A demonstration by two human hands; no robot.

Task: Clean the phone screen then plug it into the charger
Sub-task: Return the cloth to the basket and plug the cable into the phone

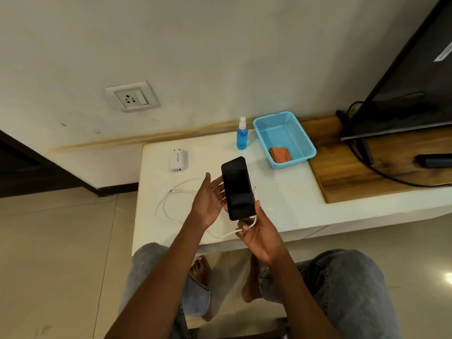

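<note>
Head view, cable being joined to the handset. My right hand [256,231] is curled at the lower end of the phone [237,188], with the white cable [168,199] caught between its fingers where the lead meets the phone's bottom edge; whether the plug is fully seated I cannot tell, as the fingers hide the port. My left hand [208,201] lies open, palm up and fingers fairly straight, supporting the phone's left side from behind. The phone is held above the white table [293,204], screen dark and facing me, tilted slightly to the left.

From the hand the cable drops to the table edge and loops leftward across the top. Its far end appears to lie free, near but not joined to the white charger adapter [179,160], which rests on the table, unplugged from the wall socket [132,96]. Further back stand the blue spray bottle [242,135] and the blue basket [303,143] containing an orange cloth [280,154].

To do this step well, I judge that I should brace the phone firmly with the left palm, push the plug straight along the phone's axis until it seats, then join the cable to the adapter and the adapter to the socket.
</note>
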